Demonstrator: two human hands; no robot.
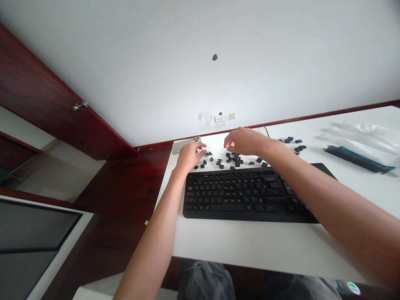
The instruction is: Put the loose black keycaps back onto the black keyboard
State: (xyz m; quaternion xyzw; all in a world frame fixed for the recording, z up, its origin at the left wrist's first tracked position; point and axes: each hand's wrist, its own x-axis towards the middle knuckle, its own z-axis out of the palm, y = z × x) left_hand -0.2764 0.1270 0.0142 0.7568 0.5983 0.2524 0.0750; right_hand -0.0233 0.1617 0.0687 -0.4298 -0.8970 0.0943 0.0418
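My left hand (189,156) is over the back left of the white table, thumb and index finger apart with nothing visible between them. Its fingertips are beside a few loose black keycaps (211,159) and near a phone (196,140). Above the middle group of keycaps (236,159) hovers my right hand (243,141), its fingers curled in and close together. Whether anything small is between them cannot be seen. In front of both hands a black keyboard (225,194) lies flat, with pale squares showing at several key positions. My right forearm crosses over its right part.
More loose keycaps (299,148) lie behind the right forearm. Farther right are a dark, long packet (359,159) and crumpled clear plastic (365,135). A wall with sockets (225,118) borders the table (250,243) at the back. A dark red door (46,83) stands at left.
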